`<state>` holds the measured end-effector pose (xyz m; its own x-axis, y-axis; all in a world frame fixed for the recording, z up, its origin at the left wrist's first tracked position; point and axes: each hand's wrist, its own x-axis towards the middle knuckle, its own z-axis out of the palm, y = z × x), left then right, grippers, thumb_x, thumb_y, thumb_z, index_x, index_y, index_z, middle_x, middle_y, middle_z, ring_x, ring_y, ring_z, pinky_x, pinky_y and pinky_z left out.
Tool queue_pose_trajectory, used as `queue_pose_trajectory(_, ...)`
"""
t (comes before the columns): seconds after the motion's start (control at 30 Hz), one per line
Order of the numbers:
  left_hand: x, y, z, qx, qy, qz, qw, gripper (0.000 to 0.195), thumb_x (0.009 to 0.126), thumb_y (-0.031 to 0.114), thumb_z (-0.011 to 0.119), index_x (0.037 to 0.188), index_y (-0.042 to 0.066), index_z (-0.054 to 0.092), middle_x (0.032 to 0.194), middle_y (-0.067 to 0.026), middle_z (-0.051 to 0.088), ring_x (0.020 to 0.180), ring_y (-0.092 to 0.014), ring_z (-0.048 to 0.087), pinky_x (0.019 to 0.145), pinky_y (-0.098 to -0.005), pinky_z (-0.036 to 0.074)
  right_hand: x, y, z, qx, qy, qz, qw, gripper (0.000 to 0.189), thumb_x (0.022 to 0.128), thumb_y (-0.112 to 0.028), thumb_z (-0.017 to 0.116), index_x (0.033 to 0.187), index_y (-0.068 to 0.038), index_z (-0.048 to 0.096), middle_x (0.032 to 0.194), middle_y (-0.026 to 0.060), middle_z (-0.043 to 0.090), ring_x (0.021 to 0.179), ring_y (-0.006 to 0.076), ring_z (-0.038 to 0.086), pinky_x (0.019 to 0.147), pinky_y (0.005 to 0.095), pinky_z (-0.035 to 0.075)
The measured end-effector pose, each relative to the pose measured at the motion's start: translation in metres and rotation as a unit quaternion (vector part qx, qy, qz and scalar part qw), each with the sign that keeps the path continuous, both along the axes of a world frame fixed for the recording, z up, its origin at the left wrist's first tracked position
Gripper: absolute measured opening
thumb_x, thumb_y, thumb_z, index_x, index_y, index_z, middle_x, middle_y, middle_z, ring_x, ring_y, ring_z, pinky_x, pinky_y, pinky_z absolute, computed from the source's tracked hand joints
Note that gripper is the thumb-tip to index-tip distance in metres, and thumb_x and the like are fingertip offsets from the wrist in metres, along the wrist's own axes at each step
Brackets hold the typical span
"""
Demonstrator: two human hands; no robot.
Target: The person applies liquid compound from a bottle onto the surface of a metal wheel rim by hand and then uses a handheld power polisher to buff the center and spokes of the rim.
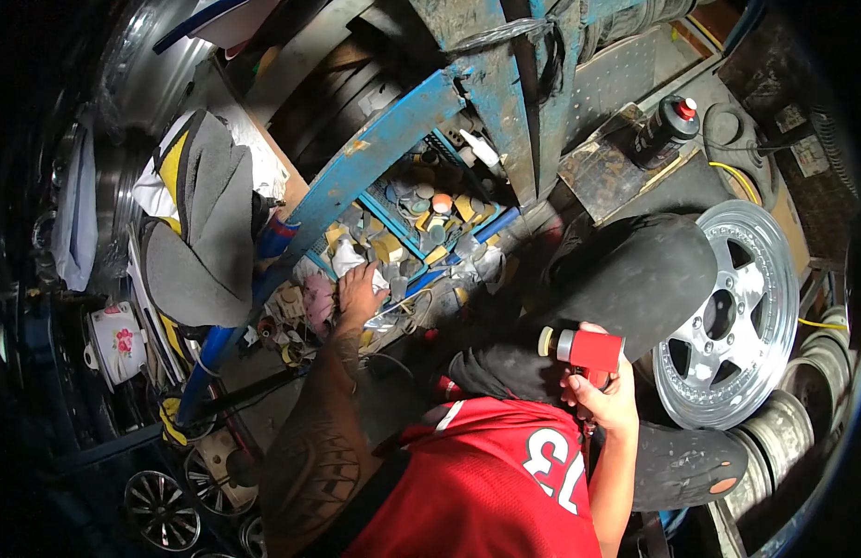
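My right hand [601, 390] is closed around a small red pneumatic polisher [594, 351], whose pale round pad points left. On the left, my left hand [361, 289] reaches down with fingers spread at a white cloth [348, 258], among loose pads and scraps; whether it grips anything is unclear. Beside it lies a pink cloth [319, 303]. Blue plastic baskets [392, 227] behind the hand hold many small round pads and yellow sponge pieces. A polished silver alloy wheel [727, 376] stands tilted against my legs at the right.
A blue metal frame [375, 143] arches over the baskets. A black bottle with a red cap [664, 132] stands on a worn board [598, 164]. Grey towels [207, 230] hang at the left. More wheels [162, 510] lie lower left, and stacked rims [772, 436] at the right.
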<state>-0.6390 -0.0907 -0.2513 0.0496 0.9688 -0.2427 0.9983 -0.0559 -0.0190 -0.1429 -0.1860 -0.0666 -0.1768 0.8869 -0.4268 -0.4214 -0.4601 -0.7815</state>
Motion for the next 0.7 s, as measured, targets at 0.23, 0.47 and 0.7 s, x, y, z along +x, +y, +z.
queue_pose_trajectory(0.23,0.001,0.001,-0.006,0.01,-0.023,0.116,0.993,0.078,0.077,0.043,0.08,0.144,0.017,0.049,0.139,-0.0134,0.054,0.13,-0.034,0.045,0.109,-0.0506,0.033,0.004,-0.004,-0.008,0.006,-0.019,0.026,0.999,0.067,0.084,0.001,0.074,0.144,-0.002,0.045,0.086,0.005,0.066,0.065,0.008,0.06,0.06,0.0232,0.051)
queue_pose_trajectory(0.47,0.014,0.047,-0.015,0.06,-0.039,0.134,0.988,0.037,0.087,0.043,0.065,0.11,0.016,0.075,0.11,-0.0173,0.067,0.11,-0.039,0.059,0.094,-0.0518,0.046,0.004,-0.001,-0.003,-0.005,-0.01,0.025,1.0,0.072,0.082,-0.006,0.081,0.144,-0.002,0.046,0.09,0.0057,0.067,0.069,0.0095,0.062,0.061,0.0237,0.052)
queue_pose_trajectory(0.7,0.041,0.068,-0.035,-0.147,0.039,0.132,0.98,0.038,0.087,0.042,0.068,0.107,0.01,0.076,0.107,-0.0197,0.074,0.102,-0.037,0.071,0.083,-0.0474,0.057,0.011,0.003,-0.002,-0.008,0.048,0.049,0.998,0.074,0.083,-0.007,0.081,0.147,-0.002,0.044,0.098,0.0082,0.067,0.083,0.0135,0.065,0.067,0.0269,0.055)
